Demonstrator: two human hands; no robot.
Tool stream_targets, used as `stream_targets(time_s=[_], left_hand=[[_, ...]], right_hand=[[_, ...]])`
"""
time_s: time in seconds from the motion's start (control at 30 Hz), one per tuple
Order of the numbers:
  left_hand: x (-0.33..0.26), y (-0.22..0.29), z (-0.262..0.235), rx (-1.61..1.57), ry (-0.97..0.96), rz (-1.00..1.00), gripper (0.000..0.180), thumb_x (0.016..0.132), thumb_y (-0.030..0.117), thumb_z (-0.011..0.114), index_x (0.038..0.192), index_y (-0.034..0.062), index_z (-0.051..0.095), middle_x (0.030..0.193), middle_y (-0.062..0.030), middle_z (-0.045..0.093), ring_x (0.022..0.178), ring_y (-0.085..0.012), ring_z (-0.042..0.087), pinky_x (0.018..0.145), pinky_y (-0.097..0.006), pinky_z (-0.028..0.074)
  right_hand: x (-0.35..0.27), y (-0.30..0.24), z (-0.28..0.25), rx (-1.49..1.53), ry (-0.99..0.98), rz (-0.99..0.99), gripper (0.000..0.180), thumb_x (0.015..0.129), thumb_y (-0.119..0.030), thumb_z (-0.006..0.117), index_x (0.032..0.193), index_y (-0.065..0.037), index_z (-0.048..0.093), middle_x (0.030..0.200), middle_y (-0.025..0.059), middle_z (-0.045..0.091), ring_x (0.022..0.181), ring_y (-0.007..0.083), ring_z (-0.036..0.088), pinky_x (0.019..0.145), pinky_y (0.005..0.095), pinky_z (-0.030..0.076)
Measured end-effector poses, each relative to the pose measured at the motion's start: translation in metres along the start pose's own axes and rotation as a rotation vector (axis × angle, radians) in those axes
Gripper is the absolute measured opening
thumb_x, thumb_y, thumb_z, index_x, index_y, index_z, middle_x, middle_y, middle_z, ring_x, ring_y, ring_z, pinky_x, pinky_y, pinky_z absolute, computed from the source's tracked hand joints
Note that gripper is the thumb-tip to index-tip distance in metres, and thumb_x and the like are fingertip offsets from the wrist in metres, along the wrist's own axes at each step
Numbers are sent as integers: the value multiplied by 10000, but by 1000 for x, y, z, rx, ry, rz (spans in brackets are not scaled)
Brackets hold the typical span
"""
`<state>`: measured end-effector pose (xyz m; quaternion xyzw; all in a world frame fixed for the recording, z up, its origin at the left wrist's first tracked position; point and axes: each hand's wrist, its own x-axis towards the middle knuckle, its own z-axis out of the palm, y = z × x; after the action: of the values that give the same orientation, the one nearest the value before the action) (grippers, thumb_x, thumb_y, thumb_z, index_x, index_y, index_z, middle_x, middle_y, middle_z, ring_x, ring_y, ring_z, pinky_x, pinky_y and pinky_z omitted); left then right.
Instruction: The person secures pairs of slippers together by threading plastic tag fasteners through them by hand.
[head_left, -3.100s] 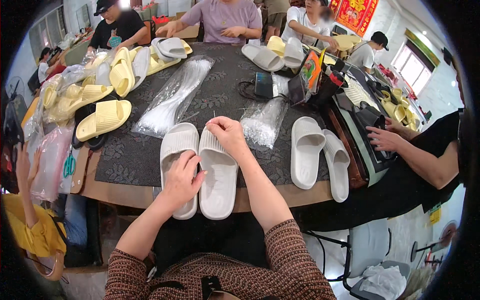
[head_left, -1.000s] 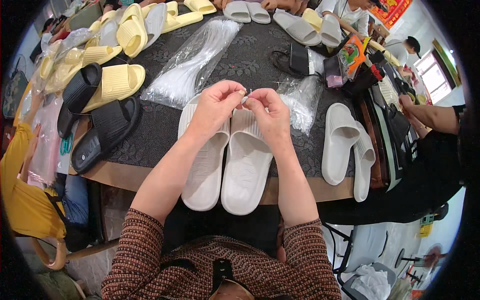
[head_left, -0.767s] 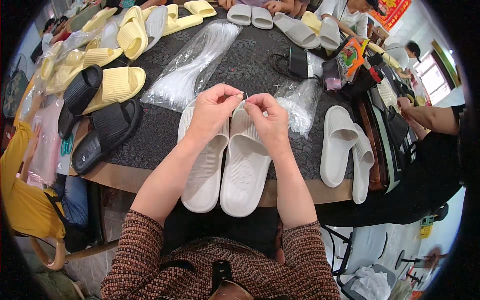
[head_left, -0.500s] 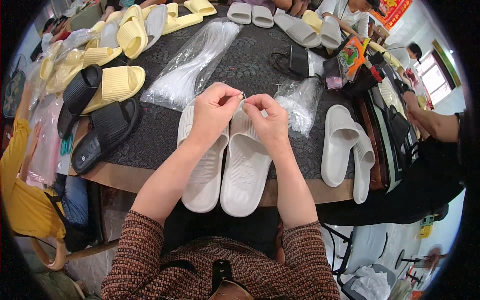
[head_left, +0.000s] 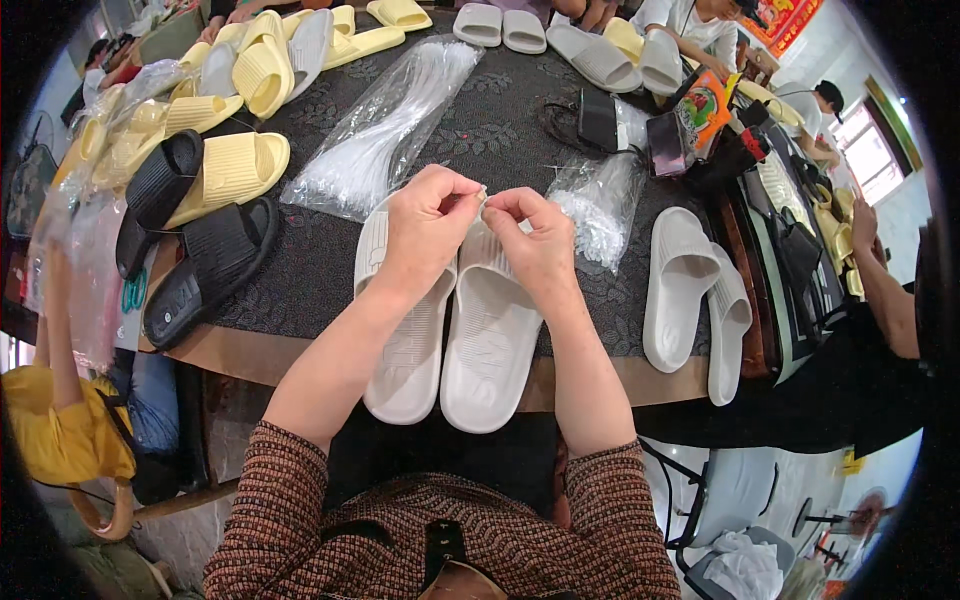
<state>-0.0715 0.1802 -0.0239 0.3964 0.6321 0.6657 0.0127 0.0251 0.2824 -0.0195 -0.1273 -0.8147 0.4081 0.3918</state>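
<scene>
A pair of light grey slide slippers lies side by side at the table's near edge, toes away from me: the left slipper (head_left: 405, 375) and the right slipper (head_left: 492, 365). Above their straps, my left hand (head_left: 425, 230) and my right hand (head_left: 537, 240) meet fingertip to fingertip. Each is pinched closed by thumb and forefinger. Between them is a tiny pale piece, too small and too covered to name. Beyond my left hand lies a clear bag of long white strips (head_left: 375, 135). A smaller bag of white strips (head_left: 600, 215) rests beside my right hand.
Black slippers (head_left: 215, 270) and a yellow slipper (head_left: 240, 165) lie to the left. Another grey pair (head_left: 682, 290) sits at right, near a black box (head_left: 598, 120) and an orange packet (head_left: 700, 110). Co-workers sit on both sides; a chair (head_left: 735, 490) stands lower right.
My hands and the slippers have hardly moved. At left, the person in yellow has shifted lower with an arm raised. The co-worker's arm at right has changed position.
</scene>
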Motion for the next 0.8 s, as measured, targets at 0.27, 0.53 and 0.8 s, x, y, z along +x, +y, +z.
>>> stream_targets(time_s=[0.27,0.53,0.8], left_hand=[[0,-2,1,-3,10,-26,26,805,-9,644,819,8,656,797,5,574,671,-26,507,574,-176,409],[0,-2,1,45,12,-3,16,798,-5,648,809,5,654,769,1,571,649,-31,515,567,-183,418],[0,1,1,47,28,-12,14,794,7,654,807,9,657,758,3,568,637,-30,507,559,-186,414]], right_hand=[[0,5,2,-21,29,-47,47,736,-55,671,754,-23,641,639,89,633,552,173,600,564,290,472],[0,0,1,4,23,-51,45,735,-41,661,750,-8,635,639,94,634,552,172,603,560,286,474],[1,0,1,20,28,-82,37,735,-22,654,749,3,629,628,105,629,534,165,602,541,273,470]])
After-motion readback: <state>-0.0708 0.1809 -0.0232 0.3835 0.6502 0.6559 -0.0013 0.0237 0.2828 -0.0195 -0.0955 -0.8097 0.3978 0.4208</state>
